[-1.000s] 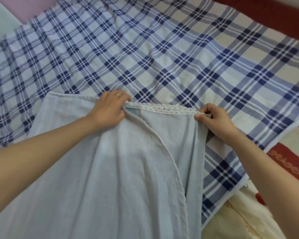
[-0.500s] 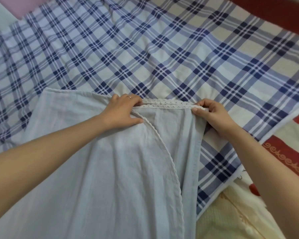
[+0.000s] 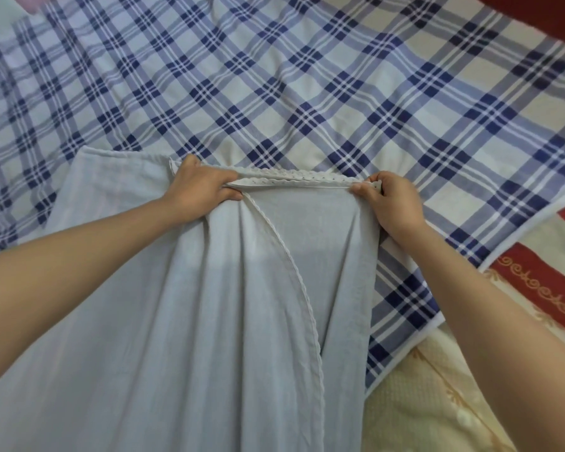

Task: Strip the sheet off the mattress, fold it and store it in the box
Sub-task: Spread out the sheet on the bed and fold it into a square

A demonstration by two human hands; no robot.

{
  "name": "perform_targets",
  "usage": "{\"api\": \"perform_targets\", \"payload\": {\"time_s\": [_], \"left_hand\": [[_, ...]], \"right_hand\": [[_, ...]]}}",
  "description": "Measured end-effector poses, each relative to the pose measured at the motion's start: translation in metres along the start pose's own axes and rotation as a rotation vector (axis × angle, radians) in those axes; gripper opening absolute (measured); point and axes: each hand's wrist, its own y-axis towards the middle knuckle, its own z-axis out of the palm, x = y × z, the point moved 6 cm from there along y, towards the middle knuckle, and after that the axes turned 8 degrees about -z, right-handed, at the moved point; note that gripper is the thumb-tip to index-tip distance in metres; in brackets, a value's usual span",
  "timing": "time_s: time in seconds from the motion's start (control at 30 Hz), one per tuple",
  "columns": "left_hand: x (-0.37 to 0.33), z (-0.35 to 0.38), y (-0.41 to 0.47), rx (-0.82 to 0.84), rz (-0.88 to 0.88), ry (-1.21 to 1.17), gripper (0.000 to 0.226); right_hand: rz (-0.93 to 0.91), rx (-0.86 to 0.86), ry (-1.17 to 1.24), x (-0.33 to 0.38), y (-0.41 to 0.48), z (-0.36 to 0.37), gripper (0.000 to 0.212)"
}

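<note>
A pale blue sheet (image 3: pixel 183 337) with a white lace hem lies folded lengthwise on the bed, running from the middle of the view down to the bottom edge. My left hand (image 3: pixel 199 187) pinches the far lace edge at its left end. My right hand (image 3: pixel 390 203) pinches the same edge at the sheet's right corner. The lace strip (image 3: pixel 294 177) is stretched taut between both hands. A second lace hem curves down the sheet's middle. No box is in view.
A blue-and-white plaid cover (image 3: pixel 307 93) spreads under the sheet over most of the bed. A cream and red patterned mattress (image 3: pixel 529 288) shows at the lower right. A pink patch (image 3: pixel 30 1) is at the top left corner.
Both hands have pulled the lace edge straighter and tighter between them; the left hand's fingers now curl over the edge. The view has shifted slightly.
</note>
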Motion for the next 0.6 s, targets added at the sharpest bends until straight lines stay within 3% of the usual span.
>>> {"api": "perform_targets", "payload": {"time_s": [0.2,0.33,0.43,0.5,0.6], "left_hand": [[-0.001,0.015,0.0,-0.025,-0.108,0.017,0.024],[-0.034,0.016,-0.041,-0.261,-0.321,-0.012,0.045],[-0.104,0.017,-0.114,-0.485,-0.211,-0.164,0.049],[-0.15,0.034,-0.177,-0.442,-0.129,-0.26,0.035],[-0.191,0.066,-0.266,-0.213,-0.209,-0.261,0.054]], "right_hand": [[0.087,0.012,0.014,-0.003,0.013,-0.001,0.04],[0.058,-0.009,-0.09,0.007,0.001,-0.004,0.041],[0.125,0.019,0.063,0.007,-0.023,-0.007,0.042],[0.202,0.072,0.225,0.002,-0.055,-0.009,0.043],[0.221,0.213,0.305,0.005,-0.107,-0.006,0.045]]}}
